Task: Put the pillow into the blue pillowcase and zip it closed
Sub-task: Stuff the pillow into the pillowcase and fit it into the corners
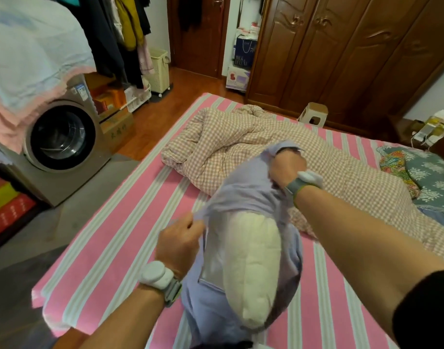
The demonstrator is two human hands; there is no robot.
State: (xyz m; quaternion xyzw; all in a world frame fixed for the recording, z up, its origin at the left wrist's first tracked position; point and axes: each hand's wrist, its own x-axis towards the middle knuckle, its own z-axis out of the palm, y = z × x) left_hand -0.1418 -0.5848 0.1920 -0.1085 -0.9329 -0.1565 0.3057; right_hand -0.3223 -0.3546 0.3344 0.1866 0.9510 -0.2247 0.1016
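Head view: a white pillow (256,268) lies partly inside a pale blue pillowcase (243,192), both over the near middle of a bed with a pink-and-white striped sheet (110,238). The pillow's near end shows through the case's open mouth, while its far end is covered. The left hand (178,244) pinches the left edge of the opening, fingers curled on the cloth. The right hand (286,167) clenches a bunch of fabric at the far end of the case. A checked quilt (241,142) lies crumpled just beyond. A washing machine (62,144) stands at far left.
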